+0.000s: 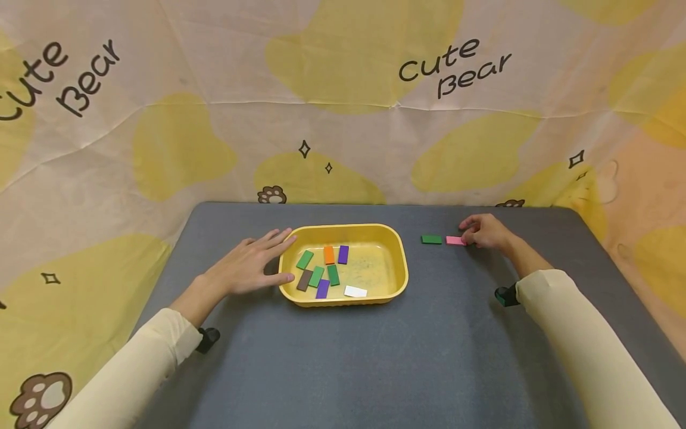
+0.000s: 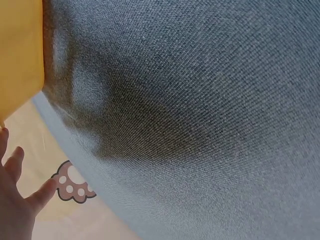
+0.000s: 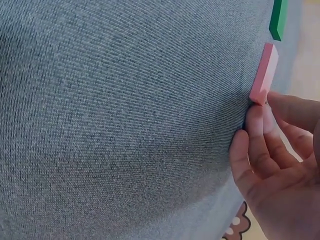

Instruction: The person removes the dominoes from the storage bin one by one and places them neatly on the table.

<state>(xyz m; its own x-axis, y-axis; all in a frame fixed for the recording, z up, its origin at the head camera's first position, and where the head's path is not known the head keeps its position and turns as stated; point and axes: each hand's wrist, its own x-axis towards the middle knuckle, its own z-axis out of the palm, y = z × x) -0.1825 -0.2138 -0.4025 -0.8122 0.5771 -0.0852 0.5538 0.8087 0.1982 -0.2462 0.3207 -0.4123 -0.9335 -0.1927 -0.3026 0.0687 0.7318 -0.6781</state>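
Observation:
In the head view my left hand is spread at the left rim of a yellow tray, fingers extended along its edge. Small flat blocks lie inside it, among them an orange block, a white block and a brown block. On the grey table to the right, my right hand pinches the right end of a pink block with bent fingers, plainest in the right wrist view. Left of that block, across a narrow gap, lies a dark green block.
The grey table has rounded far corners. Behind it hangs a cream and yellow printed cloth. In the tray are also several green blocks and purple blocks. Each wrist carries a small dark device below a pale sleeve.

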